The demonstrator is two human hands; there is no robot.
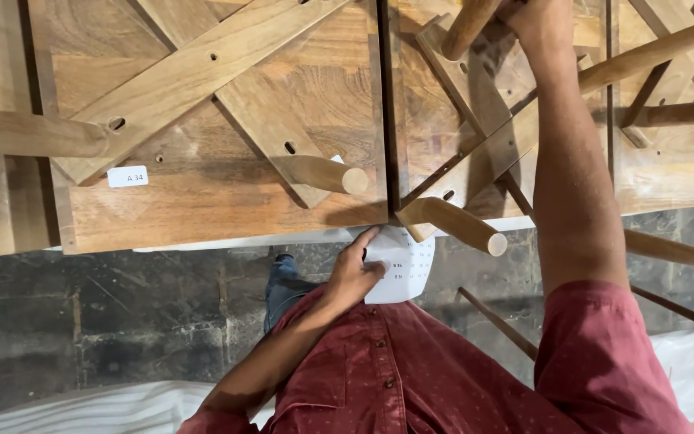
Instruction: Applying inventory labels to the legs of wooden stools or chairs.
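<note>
1. Upturned wooden table (pixel 202 201), left: underside facing up, crossed braces (pixel 202 72) screwed on, round legs pointing toward the camera; one leg (pixel 323 173) near its right edge.
2. White label sticker (pixel 128 176): stuck on the underside of this table, low on the left.
3. Dark stone floor (pixel 122 313): below the table edges; white sheeting (pixel 98 406) at the bottom left.
4. Left hand (pixel 355 273): fingers curled, pinching a white sheet of stickers (pixel 407 269) held just below the table edge, at the gap between the two tables.
5. Second upturned table (pixel 491 145), right of the gap: its round leg (pixel 459 225) points out just above the sheet.
6. Right hand (pixel 524 12): reaching up at the top edge, mostly cut off beside another leg (pixel 467 24); whether it grips cannot be told.
7. Red shirt (pixel 411 370): the person's own, bottom centre.
</note>
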